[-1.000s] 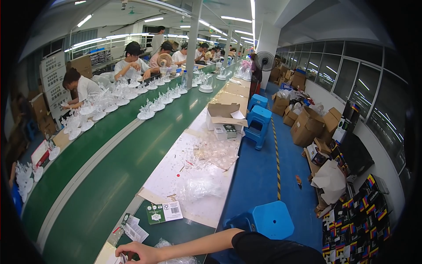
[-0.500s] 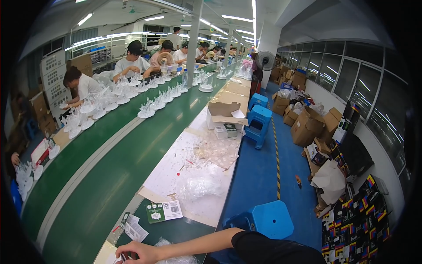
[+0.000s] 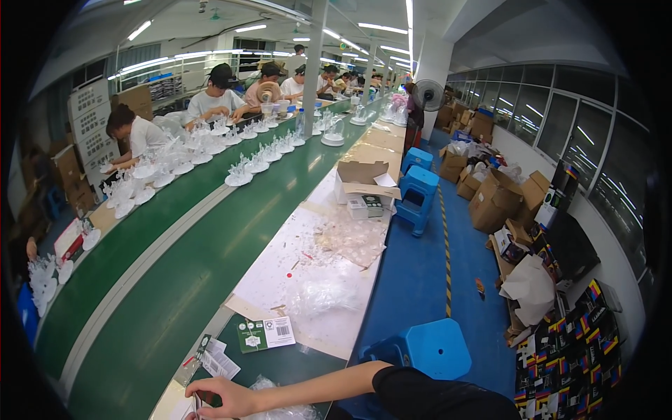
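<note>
My right hand (image 3: 224,397) lies at the near end of the bench (image 3: 280,280), forearm reaching in from the lower right in a dark sleeve. The fingers curl around a small dark object (image 3: 208,400), closed on it (too small and half hidden to identify). Clear plastic wrap (image 3: 280,406) lies just beside the hand, touching the wrist side. A folded leaflet (image 3: 217,358) sits just above the knuckles, a green-and-white card (image 3: 264,333) beyond it. My left hand is out of sight. A blue stool (image 3: 427,346) stands near my elbow. Across the green belt (image 3: 175,259), other people sit handling white parts.
</note>
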Tool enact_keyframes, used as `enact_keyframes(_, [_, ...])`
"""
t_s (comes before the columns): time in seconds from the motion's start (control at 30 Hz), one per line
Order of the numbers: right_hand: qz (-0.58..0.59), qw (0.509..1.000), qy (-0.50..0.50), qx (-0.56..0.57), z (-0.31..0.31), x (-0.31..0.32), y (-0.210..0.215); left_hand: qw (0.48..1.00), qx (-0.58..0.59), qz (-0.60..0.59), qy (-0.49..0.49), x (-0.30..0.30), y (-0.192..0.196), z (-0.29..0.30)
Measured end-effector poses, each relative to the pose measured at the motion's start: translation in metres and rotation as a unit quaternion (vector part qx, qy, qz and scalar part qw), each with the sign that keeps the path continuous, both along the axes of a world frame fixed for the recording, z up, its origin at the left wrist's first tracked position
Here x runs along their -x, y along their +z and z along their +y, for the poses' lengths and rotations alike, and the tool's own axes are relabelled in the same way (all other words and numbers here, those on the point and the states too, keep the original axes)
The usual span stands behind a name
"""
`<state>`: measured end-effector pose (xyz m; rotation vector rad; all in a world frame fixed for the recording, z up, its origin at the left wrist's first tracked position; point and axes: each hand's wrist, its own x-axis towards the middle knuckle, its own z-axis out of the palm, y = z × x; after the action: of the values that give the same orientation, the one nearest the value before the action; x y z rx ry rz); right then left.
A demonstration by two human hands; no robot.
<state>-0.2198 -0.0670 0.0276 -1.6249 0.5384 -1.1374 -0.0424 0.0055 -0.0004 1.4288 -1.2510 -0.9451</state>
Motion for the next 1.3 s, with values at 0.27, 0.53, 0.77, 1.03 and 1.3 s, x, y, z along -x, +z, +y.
enact_keyframes(0.27, [0.043,0.999,0.025,-0.004,-0.001,-0.002,0.002,0.998,0.025,0.025,0.058,-0.010,-0.007,0.003])
enact_keyframes(0.53, [-0.011,0.994,0.107,-0.009,0.004,0.002,0.010,0.999,0.018,0.042,0.023,-0.009,-0.007,0.001])
enact_keyframes(0.77, [-0.017,0.999,0.037,0.034,0.001,-0.002,0.001,0.998,0.008,0.041,0.046,-0.004,-0.003,0.000])
enact_keyframes(1.03, [0.034,0.999,-0.018,0.006,-0.001,-0.005,-0.003,0.997,0.016,0.057,0.041,-0.006,-0.008,0.000])
enact_keyframes(1.3, [0.026,0.999,0.036,-0.006,-0.002,-0.004,-0.004,0.999,0.015,0.034,0.036,-0.011,-0.011,0.000])
